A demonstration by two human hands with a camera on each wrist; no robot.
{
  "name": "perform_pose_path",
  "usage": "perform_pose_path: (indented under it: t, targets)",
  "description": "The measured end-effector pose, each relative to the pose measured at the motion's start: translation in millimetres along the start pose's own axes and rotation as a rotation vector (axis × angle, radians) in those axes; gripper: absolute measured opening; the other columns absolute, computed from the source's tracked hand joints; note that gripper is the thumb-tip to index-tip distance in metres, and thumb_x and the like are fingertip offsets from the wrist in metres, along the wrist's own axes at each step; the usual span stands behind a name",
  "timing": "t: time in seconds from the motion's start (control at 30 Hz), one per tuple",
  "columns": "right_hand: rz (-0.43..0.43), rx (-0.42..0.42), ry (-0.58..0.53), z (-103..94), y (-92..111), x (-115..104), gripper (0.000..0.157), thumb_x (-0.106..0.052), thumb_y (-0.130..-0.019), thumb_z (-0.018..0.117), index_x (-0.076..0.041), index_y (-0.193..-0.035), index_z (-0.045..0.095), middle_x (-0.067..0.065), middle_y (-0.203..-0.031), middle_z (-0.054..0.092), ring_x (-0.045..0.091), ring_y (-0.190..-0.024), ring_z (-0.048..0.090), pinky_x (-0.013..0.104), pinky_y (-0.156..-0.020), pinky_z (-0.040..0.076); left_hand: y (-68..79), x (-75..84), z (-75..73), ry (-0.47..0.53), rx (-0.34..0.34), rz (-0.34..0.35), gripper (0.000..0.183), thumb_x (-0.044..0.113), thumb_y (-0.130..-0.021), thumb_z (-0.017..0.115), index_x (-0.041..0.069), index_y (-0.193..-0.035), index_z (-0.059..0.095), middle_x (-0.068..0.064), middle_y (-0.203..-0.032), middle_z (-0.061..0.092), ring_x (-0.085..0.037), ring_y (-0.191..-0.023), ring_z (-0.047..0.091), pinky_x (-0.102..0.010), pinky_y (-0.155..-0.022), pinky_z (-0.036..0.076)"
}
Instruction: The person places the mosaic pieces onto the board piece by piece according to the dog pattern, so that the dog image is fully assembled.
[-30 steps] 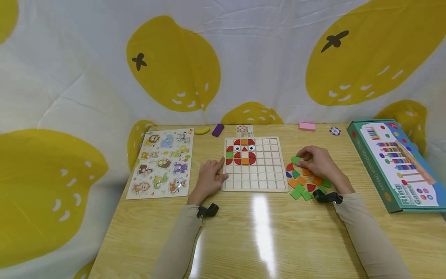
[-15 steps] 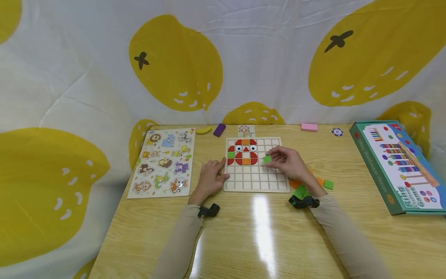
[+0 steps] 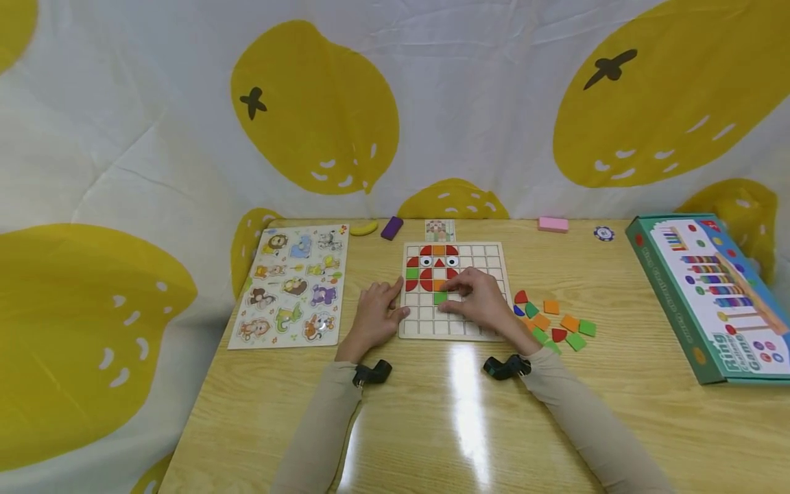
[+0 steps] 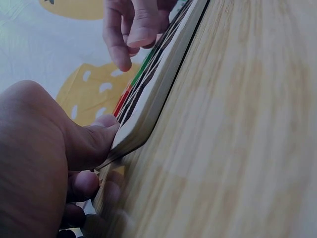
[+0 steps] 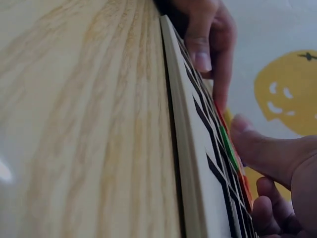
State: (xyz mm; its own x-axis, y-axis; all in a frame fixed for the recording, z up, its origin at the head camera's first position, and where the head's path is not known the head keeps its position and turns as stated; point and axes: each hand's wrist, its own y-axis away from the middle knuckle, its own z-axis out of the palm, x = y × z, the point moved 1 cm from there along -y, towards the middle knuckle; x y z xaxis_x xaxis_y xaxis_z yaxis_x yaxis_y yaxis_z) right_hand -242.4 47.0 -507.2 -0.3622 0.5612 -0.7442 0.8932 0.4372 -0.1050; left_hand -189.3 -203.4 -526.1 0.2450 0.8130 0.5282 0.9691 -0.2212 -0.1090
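Note:
My right hand (image 3: 478, 298) is over the wooden grid board (image 3: 457, 329), pinching a green square tile (image 3: 440, 298) between thumb and fingers. This tile lies flat, just below an orange tile in the red figure. In the right wrist view the thumb (image 5: 247, 144) is right at the green tile (image 5: 228, 148). My left hand (image 3: 373, 315) rests at the board's left edge. Its thumb (image 4: 94, 139) touches the near corner in the left wrist view. Red, orange and green tiles with two eye tiles (image 3: 452, 261) fill cells at the board's upper left.
Loose coloured tiles (image 3: 569, 322) lie right of the board. An animal puzzle (image 3: 286, 288) sits to the left, a green game box (image 3: 710, 295) to the right. Behind stand a pattern card (image 3: 439, 230), a purple block (image 3: 391, 228), a toy banana (image 3: 363, 228), a pink block (image 3: 553, 224) and a chip (image 3: 604, 233).
My right hand has taken a green tile from the loose pile and carried it left, down onto the board. The left hand stays at the board's edge.

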Motion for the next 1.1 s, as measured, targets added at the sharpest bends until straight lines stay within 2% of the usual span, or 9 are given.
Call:
perform_pose_path:
  t: [0.17,0.37,0.5,0.67,0.8,0.93,1.1]
  targets:
    - [-0.037,-0.018,0.013,-2.4,0,4,0.026,-0.031,-0.076,0.086,-0.018,-0.098,0.079,-0.001,-0.084,0.06,0.014,-0.075,0.051,0.031,-0.069,0.041,-0.7,1.4,-1.5,0.002,-0.005,-0.009,0.066,0.035,-0.092,0.065,0.012,-0.15,0.042,0.005,-0.081,0.044,-0.015,-0.079,0.036,-0.034,-0.08,0.027]
    - [-0.084,-0.01,-0.008,-12.0,6,3,0.026,-0.028,-0.078,0.085,-0.016,-0.1,0.079,0.0,-0.087,0.062,0.013,-0.076,0.054,0.031,-0.069,0.043,-0.4,3.2,-2.4,0.005,-0.007,-0.002,0.066,0.034,-0.093,0.065,0.012,-0.151,0.041,0.004,-0.08,0.044,-0.016,-0.079,0.036,-0.035,-0.079,0.026]
    - [-0.069,0.014,0.03,-43.9,23,9,0.027,-0.026,-0.078,0.085,-0.015,-0.101,0.078,0.001,-0.089,0.063,0.015,-0.077,0.055,0.032,-0.068,0.043,0.4,3.7,-1.5,0.001,-0.007,-0.004,0.067,0.034,-0.093,0.065,0.014,-0.151,0.041,0.004,-0.08,0.044,-0.015,-0.08,0.036,-0.035,-0.08,0.025]
    - [0.01,-0.013,0.163,-97.1,55,36,0.029,-0.031,-0.08,0.083,-0.013,-0.102,0.077,0.003,-0.089,0.065,0.019,-0.077,0.055,0.032,-0.067,0.043,1.4,4.1,-2.0,0.002,-0.004,-0.01,0.067,0.034,-0.092,0.066,0.014,-0.151,0.041,0.004,-0.081,0.044,-0.015,-0.08,0.037,-0.035,-0.081,0.026]
    - [0.033,-0.035,0.212,-120.8,86,52,0.03,-0.035,-0.077,0.085,-0.015,-0.098,0.077,0.0,-0.089,0.067,0.017,-0.077,0.055,0.03,-0.066,0.044,2.1,3.9,-1.8,0.005,-0.002,-0.01,0.066,0.033,-0.092,0.066,0.013,-0.15,0.042,0.004,-0.081,0.044,-0.016,-0.081,0.037,-0.035,-0.081,0.026]
    - [0.005,-0.105,0.182,-123.3,109,56,0.027,-0.03,-0.077,0.085,-0.017,-0.099,0.077,-0.003,-0.091,0.067,0.014,-0.075,0.055,0.027,-0.065,0.045,2.5,4.5,-2.9,0.005,-0.001,-0.021,0.066,0.033,-0.092,0.067,0.013,-0.15,0.042,0.003,-0.081,0.044,-0.016,-0.082,0.037,-0.036,-0.081,0.026]
    - [-0.007,-0.124,0.193,-118.6,120,54,0.027,-0.02,-0.078,0.084,-0.016,-0.103,0.076,0.0,-0.09,0.063,0.014,-0.073,0.051,0.025,-0.063,0.042,1.7,5.8,-2.8,0.008,0.002,-0.02,0.066,0.032,-0.092,0.067,0.013,-0.15,0.042,0.003,-0.081,0.044,-0.017,-0.082,0.038,-0.036,-0.081,0.026]
